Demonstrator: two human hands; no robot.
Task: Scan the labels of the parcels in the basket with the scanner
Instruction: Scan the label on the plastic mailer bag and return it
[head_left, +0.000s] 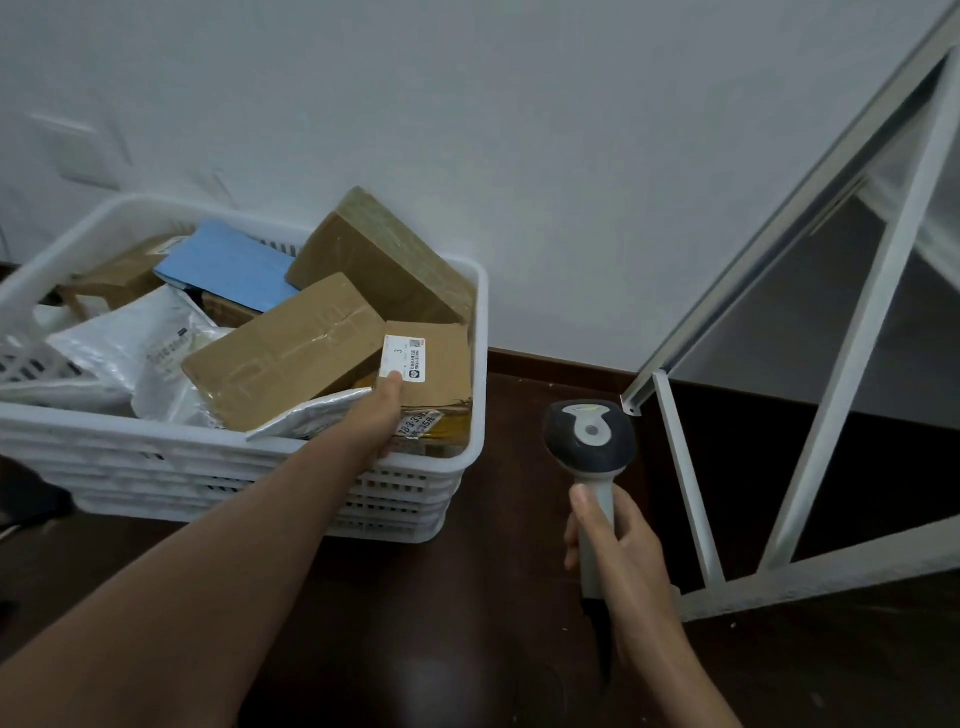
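Observation:
A white slatted basket (156, 457) on the dark floor holds several parcels: brown cardboard boxes, white plastic mailers and a blue envelope (223, 265). My left hand (382, 410) reaches into its right end and grips a small brown box (441, 358), thumb beside its white label (402, 358). Beneath that box lies another parcel with a printed sticker (415, 423). My right hand (618, 545) holds the grey and white scanner (589, 441) by its handle, upright, to the right of the basket; its head is apart from the parcels.
A white metal frame (841, 395) with slanted bars stands on the floor at the right. The white wall rises just behind the basket, with a dark skirting board (561, 366) along its foot. A large tilted brown box (384, 254) leans on the basket's far rim.

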